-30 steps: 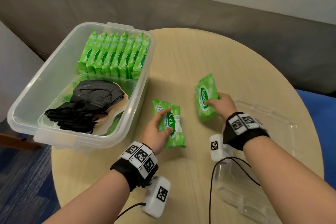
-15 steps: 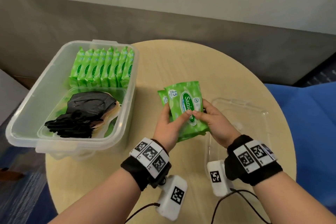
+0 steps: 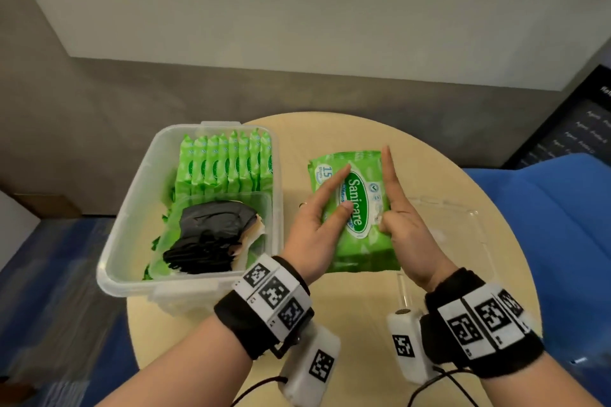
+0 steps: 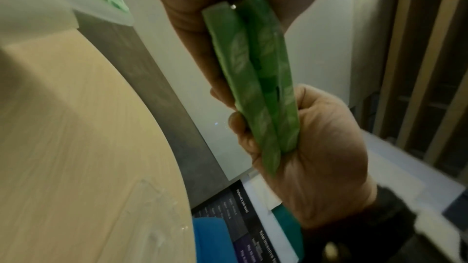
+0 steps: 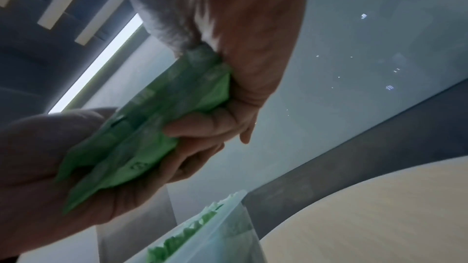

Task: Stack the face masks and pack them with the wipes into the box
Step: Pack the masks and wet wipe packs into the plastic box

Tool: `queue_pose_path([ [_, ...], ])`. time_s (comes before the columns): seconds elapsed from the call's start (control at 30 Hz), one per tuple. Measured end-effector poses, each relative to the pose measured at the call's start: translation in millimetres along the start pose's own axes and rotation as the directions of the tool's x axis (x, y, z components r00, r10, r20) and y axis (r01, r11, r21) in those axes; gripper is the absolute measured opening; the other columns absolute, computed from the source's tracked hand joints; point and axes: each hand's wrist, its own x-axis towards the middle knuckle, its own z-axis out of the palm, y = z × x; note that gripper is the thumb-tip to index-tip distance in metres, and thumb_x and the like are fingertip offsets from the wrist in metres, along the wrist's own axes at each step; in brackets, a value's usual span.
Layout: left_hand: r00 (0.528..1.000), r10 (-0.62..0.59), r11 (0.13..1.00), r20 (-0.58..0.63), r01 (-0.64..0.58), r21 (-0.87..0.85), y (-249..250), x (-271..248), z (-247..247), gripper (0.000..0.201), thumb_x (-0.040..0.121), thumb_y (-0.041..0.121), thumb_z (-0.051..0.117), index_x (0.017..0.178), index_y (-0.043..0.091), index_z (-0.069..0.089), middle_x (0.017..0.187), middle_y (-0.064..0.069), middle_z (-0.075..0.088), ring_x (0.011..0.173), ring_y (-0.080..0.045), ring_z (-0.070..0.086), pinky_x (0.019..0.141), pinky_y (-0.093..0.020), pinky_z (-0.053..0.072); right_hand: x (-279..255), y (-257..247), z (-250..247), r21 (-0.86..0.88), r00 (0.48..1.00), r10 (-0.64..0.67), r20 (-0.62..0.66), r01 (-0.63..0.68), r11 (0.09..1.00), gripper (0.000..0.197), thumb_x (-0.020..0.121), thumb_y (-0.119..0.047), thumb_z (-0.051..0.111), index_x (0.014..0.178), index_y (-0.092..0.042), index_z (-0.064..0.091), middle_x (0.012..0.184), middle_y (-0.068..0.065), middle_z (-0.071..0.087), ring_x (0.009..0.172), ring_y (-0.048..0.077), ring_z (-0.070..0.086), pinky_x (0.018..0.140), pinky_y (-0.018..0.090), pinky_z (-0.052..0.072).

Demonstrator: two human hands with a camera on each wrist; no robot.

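Wipes packs (image 3: 355, 208), gripped between both hands (image 3: 317, 228), hover beside the box (image 3: 132, 208); lid (image 3: 463, 235) lies right.

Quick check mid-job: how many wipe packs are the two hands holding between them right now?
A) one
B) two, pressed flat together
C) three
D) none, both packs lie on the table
B: the left wrist view shows two green wipe packs edge-on, side by side, clamped between the left hand and the right hand above the table.
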Motion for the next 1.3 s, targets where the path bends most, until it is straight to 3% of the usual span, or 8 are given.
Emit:
queue_pose_path([
  [0.17, 0.997, -0.076, 0.991, 0.029, 0.079, -0.105, 24.9, -0.3, -38.3, 0.051, 0.089, -0.010, 0.044, 0.124, 0.026, 0.051, 0.111, 0.015, 0.058, 0.087, 0.011, 0.060, 0.071, -0.007, 0.048, 3.3, -16.1, 40.7, 0.235, 0.996, 0.080, 0.026, -0.084, 0.968, 0.055, 0.078, -0.016, 0.042, 0.129, -0.034, 0.051, 0.135, -0.004, 0.054, 0.118, 0.015, 0.057, 0.094, 0.033, 0.050],
  [0.33, 1.000, -0.026, 0.999, -0.010, 0.026, -0.029, 30.3, -2.8, -77.4, 0.052, 0.098, 0.012, 0.041, 0.139, 0.039, 0.024, 0.148, 0.016, 0.026, 0.134, 0.004, 0.028, 0.109, -0.015, 0.027, 14.7, -28.2, 83.3, 0.077, 0.987, 0.109, 0.115, -0.118, 0.990, 0.089, 0.080, 0.010, 0.058, 0.140, -0.047, 0.023, 0.140, -0.014, 0.042, 0.114, 0.007, 0.057, 0.086, 0.027, 0.053],
  [0.43, 1.000, -0.004, 0.998, -0.025, 0.006, 0.055, 37.0, -6.8, -108.5, 0.073, 0.098, 0.012, 0.042, 0.145, 0.039, -0.007, 0.149, 0.023, 0.004, 0.133, 0.013, 0.012, 0.097, 0.003, 0.024, 23.7, -36.0, 105.7, 0.032, 0.975, 0.113, 0.192, -0.121, 0.992, 0.094, 0.085, 0.013, 0.051, 0.143, -0.047, 0.008, 0.126, -0.032, 0.039, 0.106, -0.011, 0.055, 0.086, 0.021, 0.051],
  [0.5, 1.000, -0.002, 0.997, -0.029, 0.004, 0.071, 44.6, -9.8, -130.6, 0.075, 0.098, 0.011, 0.042, 0.145, 0.039, -0.010, 0.148, 0.023, 0.006, 0.133, 0.012, 0.020, 0.103, -0.007, 0.029, 33.5, -46.6, 122.0, 0.002, 0.971, 0.108, 0.212, -0.111, 0.994, 0.092, 0.086, 0.012, 0.051, 0.141, -0.049, 0.010, 0.131, -0.027, 0.039, 0.107, -0.009, 0.056, 0.090, 0.023, 0.051],
  [0.67, 0.986, -0.066, 0.992, -0.151, 0.081, 0.092, 56.8, -12.0, -192.0, 0.065, 0.093, 0.010, 0.052, 0.146, 0.029, 0.020, 0.133, 0.001, 0.047, 0.099, 0.000, 0.055, 0.084, -0.014, 0.047, 80.3, -77.2, 156.1, -0.095, 0.993, 0.076, 0.092, -0.067, 0.993, 0.089, 0.077, 0.016, 0.059, 0.142, -0.036, 0.030, 0.140, -0.003, 0.044, 0.108, 0.014, 0.059, 0.085, 0.030, 0.053],
  [0.8, 0.936, -0.153, 0.794, -0.316, 0.307, 0.525, 37.0, -9.3, -251.1, 0.063, 0.077, 0.025, 0.054, 0.137, 0.013, 0.043, 0.126, -0.006, 0.052, 0.117, -0.023, 0.053, 0.103, -0.036, 0.039, 137.8, -78.9, 170.3, -0.208, 0.991, 0.112, -0.075, -0.125, 0.970, 0.088, 0.077, 0.013, 0.060, 0.147, -0.027, 0.023, 0.146, 0.004, 0.037, 0.111, 0.020, 0.057, 0.084, 0.032, 0.053],
  [0.97, 0.869, -0.344, 0.527, -0.357, 0.493, 0.692, -0.9, -10.5, -280.9, 0.050, 0.090, 0.015, 0.051, 0.137, 0.001, 0.037, 0.140, -0.021, 0.040, 0.130, -0.033, 0.037, 0.103, -0.033, 0.031, 189.4, -46.9, 215.5, -0.537, 0.981, 0.191, -0.042, -0.183, 0.823, 0.094, 0.073, 0.001, 0.069, 0.148, -0.025, 0.019, 0.150, 0.011, 0.030, 0.132, 0.027, 0.039, 0.105, 0.040, 0.040],
  [1.3, 0.865, -0.438, 0.621, -0.244, 0.487, 0.613, -19.3, -14.6, -288.4, 0.037, 0.092, 0.013, 0.051, 0.127, 0.005, 0.043, 0.121, -0.019, 0.057, 0.108, -0.034, 0.055, 0.088, -0.038, 0.047, 219.7, 4.3, 282.2, -0.892, 0.938, 0.342, -0.055, -0.200, 0.405, 0.072, 0.091, -0.006, 0.042, 0.150, -0.020, 0.002, 0.149, 0.031, 0.009, 0.131, 0.040, 0.035, 0.099, 0.034, 0.036],
])
